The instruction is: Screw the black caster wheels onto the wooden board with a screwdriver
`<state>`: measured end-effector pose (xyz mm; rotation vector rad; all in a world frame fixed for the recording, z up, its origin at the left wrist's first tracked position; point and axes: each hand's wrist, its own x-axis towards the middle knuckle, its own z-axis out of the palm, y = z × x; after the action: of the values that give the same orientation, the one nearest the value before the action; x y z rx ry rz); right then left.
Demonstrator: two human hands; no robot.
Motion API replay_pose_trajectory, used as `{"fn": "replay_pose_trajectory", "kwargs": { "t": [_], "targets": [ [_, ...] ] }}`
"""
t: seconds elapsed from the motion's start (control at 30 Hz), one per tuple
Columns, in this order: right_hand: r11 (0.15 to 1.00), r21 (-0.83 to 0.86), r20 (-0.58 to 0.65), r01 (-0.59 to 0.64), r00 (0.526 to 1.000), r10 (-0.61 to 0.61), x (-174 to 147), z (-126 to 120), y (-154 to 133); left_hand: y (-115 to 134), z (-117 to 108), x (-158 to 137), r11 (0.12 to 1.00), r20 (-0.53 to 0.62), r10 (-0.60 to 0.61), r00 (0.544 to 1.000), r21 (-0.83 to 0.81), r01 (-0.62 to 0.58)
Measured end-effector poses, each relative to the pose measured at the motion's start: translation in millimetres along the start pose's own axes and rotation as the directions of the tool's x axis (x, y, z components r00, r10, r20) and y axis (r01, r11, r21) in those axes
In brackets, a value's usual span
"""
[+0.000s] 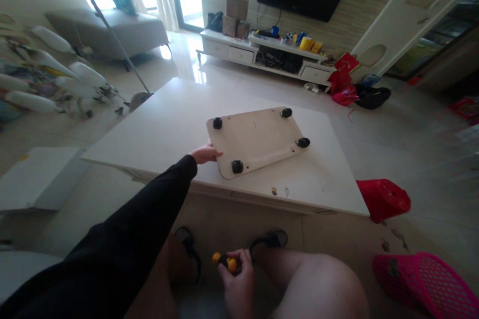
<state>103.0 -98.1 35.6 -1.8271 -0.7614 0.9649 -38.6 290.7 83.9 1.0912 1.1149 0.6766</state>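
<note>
A cream board with a black caster near each corner point(258, 140) lies wheels-up on the white table, seemingly tilted. My left hand point(205, 153) grips its near left edge, thumb on the upper face and fingers hidden beneath. Down between my knees, my right hand point(239, 273) is closed around a small black piece with round yellow ends point(231, 264); its exact kind is too small to make out. Two small items, one of them yellowish point(274, 191), lie on the table near its front edge.
The white table point(179, 104) spreads out before me. A red bin or bag point(385, 199) stands off its right corner, and a pink mesh basket point(430, 279) is at lower right. Beyond is a cluttered TV cabinet point(239, 52). A white box point(41, 174) sits at left.
</note>
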Motion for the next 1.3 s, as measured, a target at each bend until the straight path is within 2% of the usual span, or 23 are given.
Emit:
{"fn": "replay_pose_trajectory", "kwargs": {
  "t": [0.07,0.2,0.27,0.33,0.47,0.6,0.8,0.9,1.03,1.17,1.2,1.3],
  "targets": [
    [1.0,0.0,0.012,-0.016,1.0,0.016,3.2,-1.2,3.5,0.2,22.8,13.2,0.999,0.007,-0.052,0.999,0.013,0.052],
    [0.999,-0.009,0.038,-0.036,0.999,0.036,6.3,-0.1,11.7,-2.9,69.2,28.9,0.998,0.076,-0.068,0.995,-0.007,0.069],
    [0.999,-0.021,0.05,-0.043,0.998,0.044,6.6,2.2,14.5,-5.1,83.6,31.9,0.997,0.09,-0.076,0.993,-0.012,0.078],
    [0.998,-0.038,0.072,-0.054,0.996,0.057,6.9,4.6,15.7,-6.0,88.5,32.6,0.996,0.094,-0.082,0.992,-0.014,0.083],
    [0.996,-0.061,0.14,-0.067,0.987,0.075,7.2,7.1,14.2,-3.5,76.4,33.0,0.998,0.03,-0.058,0.998,-0.021,0.059],
    [0.998,-0.051,0.195,-0.046,0.979,0.055,5.5,9.1,9.2,-1.8,56.2,37.5,1.0,-0.154,-0.011,0.988,-0.016,0.008],
    [0.999,0.039,0.069,-0.006,0.998,0.004,0.0,13.8,-11.7,-5.7,23.3,38.4,0.998,-0.41,0.045,0.911,0.051,-0.027],
    [0.999,0.04,0.049,0.034,0.998,-0.036,-0.3,2.4,-29.9,-7.8,8.4,31.8,0.996,-0.477,0.072,0.876,0.084,-0.037],
    [0.985,-0.037,-0.022,0.17,0.985,-0.171,6.0,-34.9,-61.9,-11.7,0.9,12.6,0.988,-0.559,0.135,0.818,0.14,-0.067],
    [0.947,-0.007,-0.122,0.322,0.939,-0.32,26.2,-77.0,-109.1,-17.2,8.8,-19.5,0.968,-0.596,0.238,0.767,0.205,-0.142],
    [0.916,-0.011,-0.165,0.401,0.903,-0.397,34.9,-84.5,-123.8,-18.4,13.1,-28.0,0.962,-0.585,0.262,0.768,0.219,-0.161],
    [0.787,-0.059,-0.266,0.614,0.75,-0.605,70.6,-93.4,-171.6,-20.6,29.8,-49.7,0.943,-0.514,0.317,0.797,0.258,-0.209]
  ]
}}
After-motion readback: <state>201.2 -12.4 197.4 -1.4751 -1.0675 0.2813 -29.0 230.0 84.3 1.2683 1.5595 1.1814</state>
